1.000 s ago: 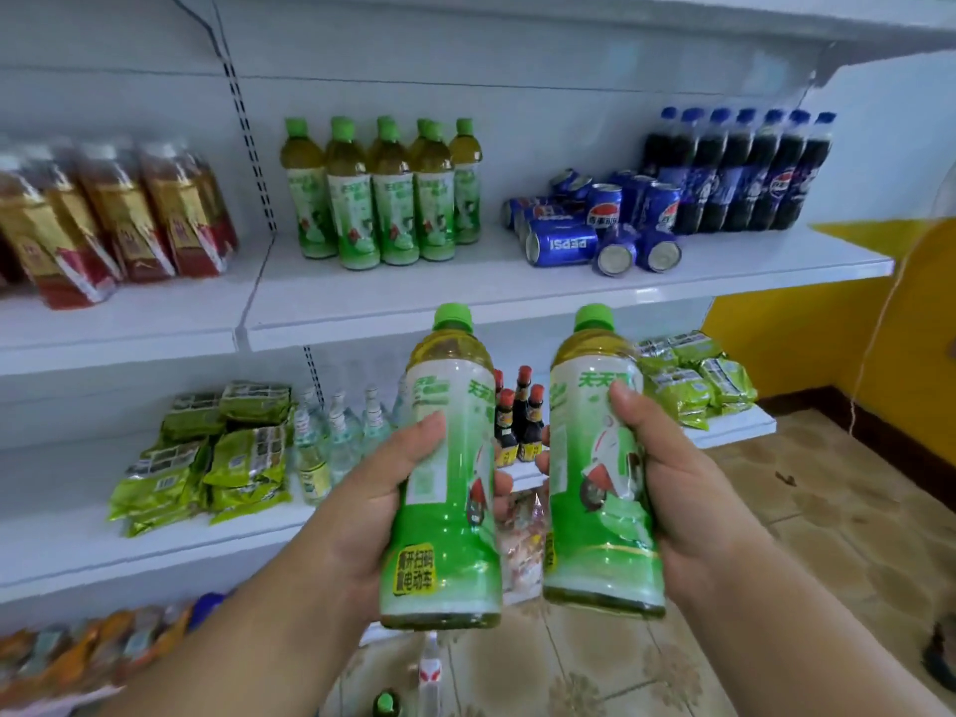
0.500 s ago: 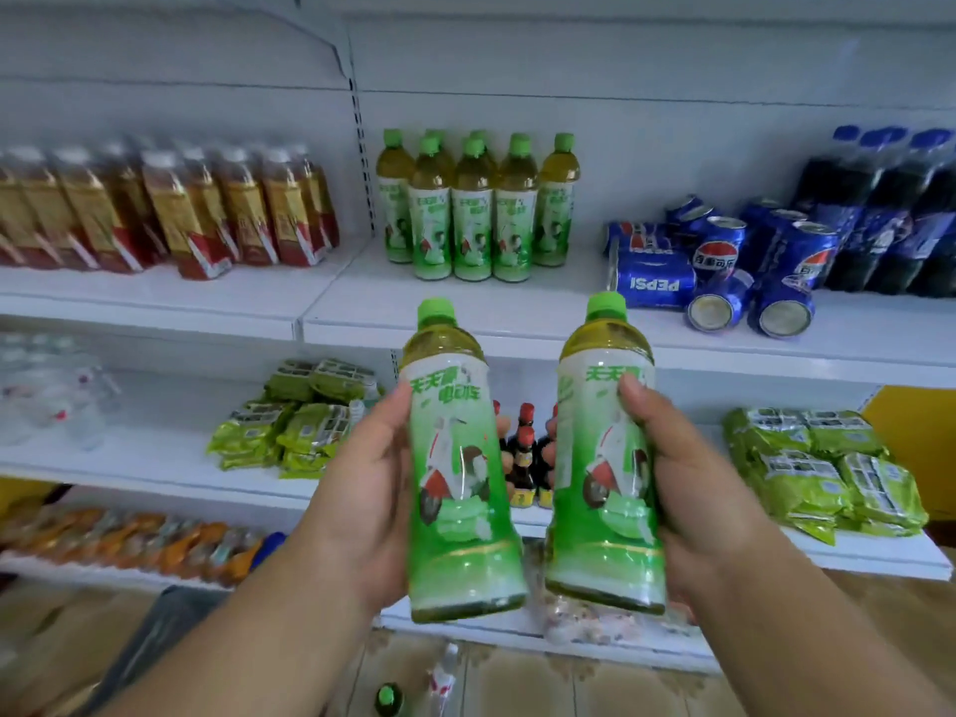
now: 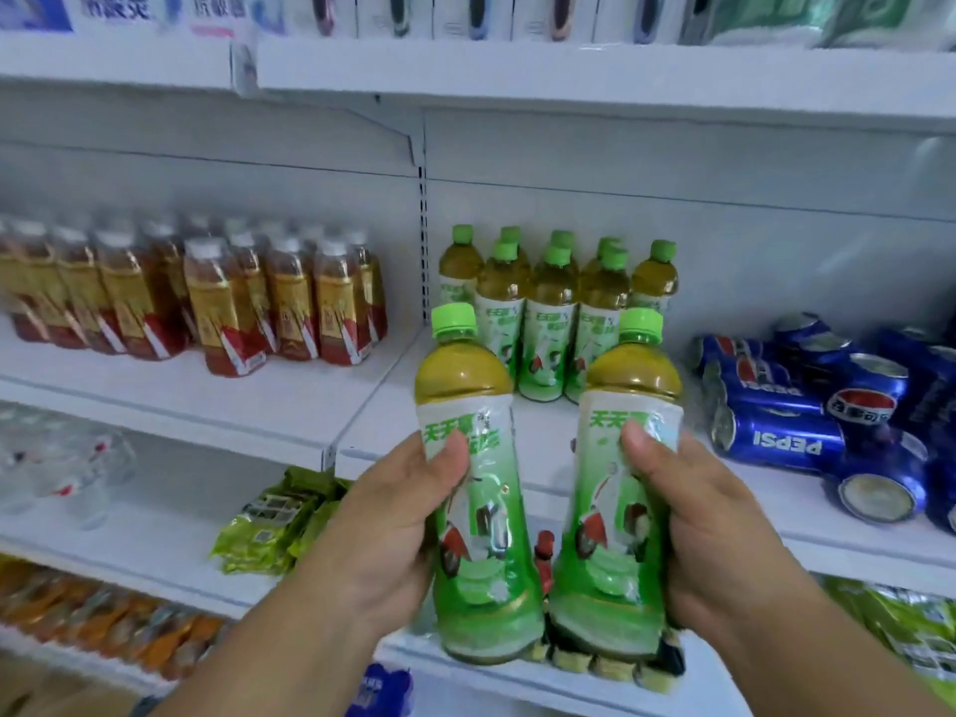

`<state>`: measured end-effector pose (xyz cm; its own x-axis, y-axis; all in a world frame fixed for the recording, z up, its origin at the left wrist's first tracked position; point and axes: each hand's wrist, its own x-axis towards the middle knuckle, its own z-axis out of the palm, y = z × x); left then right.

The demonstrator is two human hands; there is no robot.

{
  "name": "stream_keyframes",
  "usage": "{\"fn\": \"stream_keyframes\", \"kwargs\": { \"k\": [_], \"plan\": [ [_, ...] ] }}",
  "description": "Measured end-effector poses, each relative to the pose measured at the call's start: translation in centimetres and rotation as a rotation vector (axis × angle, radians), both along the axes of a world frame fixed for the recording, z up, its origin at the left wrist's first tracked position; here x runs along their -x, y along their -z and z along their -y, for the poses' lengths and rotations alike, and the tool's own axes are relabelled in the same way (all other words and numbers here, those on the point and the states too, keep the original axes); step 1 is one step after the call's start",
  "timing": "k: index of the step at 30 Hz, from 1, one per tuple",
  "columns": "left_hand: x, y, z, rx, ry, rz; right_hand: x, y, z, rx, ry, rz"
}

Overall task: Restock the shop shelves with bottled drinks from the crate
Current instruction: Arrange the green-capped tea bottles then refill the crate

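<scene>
My left hand (image 3: 393,530) grips a green-capped tea bottle (image 3: 473,509) with a green and white label, held upright in front of the shelves. My right hand (image 3: 698,530) grips a second, matching bottle (image 3: 615,514) right beside it. Behind them, on the white middle shelf (image 3: 372,411), stand several bottles of the same tea (image 3: 548,302) in a tight group. The crate is out of view.
Brown tea bottles (image 3: 222,302) fill the shelf's left part. Blue Pepsi cans (image 3: 807,421) lie on their sides at the right. Green snack packets (image 3: 279,520) and clear water bottles (image 3: 62,468) sit on the lower shelf. Boxed goods line the top shelf (image 3: 569,69).
The view has risen and drawn closer to the shelves, bringing the top shelf into sight. Both held bottles now sit higher, level with the middle shelf's edge.
</scene>
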<state>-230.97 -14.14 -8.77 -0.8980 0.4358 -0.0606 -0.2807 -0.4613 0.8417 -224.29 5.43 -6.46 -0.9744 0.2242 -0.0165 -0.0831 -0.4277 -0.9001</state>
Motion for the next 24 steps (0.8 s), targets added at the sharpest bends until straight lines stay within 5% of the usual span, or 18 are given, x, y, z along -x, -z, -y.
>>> {"fn": "stream_keyframes", "kwargs": {
  "k": [11, 24],
  "plan": [
    [14.9, -1.1, -0.1, 0.159, -0.154, -0.389, 13.2, -0.3, 0.6, -0.402, 0.079, -0.174],
    [25.4, 2.6, -0.8, 0.502, -0.206, -0.57, 19.3, 2.6, 1.1, -0.65, 0.179, -0.053]
  ]
}}
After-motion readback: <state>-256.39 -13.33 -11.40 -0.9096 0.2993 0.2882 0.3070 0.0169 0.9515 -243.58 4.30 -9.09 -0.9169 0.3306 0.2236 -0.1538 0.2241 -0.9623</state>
